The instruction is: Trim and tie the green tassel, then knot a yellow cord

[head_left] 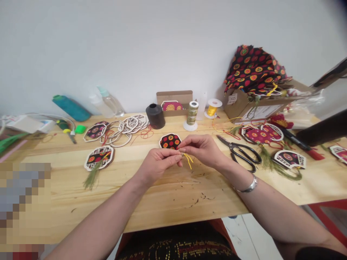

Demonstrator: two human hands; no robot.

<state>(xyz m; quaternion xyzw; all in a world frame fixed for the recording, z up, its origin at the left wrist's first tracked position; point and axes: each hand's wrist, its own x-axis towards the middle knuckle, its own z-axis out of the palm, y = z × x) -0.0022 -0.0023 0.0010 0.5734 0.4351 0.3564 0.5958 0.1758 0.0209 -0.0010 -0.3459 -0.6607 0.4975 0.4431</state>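
Over the middle of the wooden table, my left hand (162,161) and my right hand (200,148) meet with their fingertips pinched together. Between them runs a yellow cord (188,159), its loose ends hanging below the right fingers. Just behind the fingertips is a small ornament (170,141) with a pale wooden rim and black fabric with red and yellow dots. My fingers partly cover its lower edge, and I cannot tell whether they touch it. Black-handled scissors (241,151) lie to the right of my right hand.
Behind my hands stand a black thread cone (155,116), a green-gold spool (192,115) and a yellow cord spool (213,108). Left lie wooden frames (132,124) and a tasselled ornament (99,157). A cardboard box (252,108) with patterned fabric (255,68) stands right, near more ornaments (261,133).
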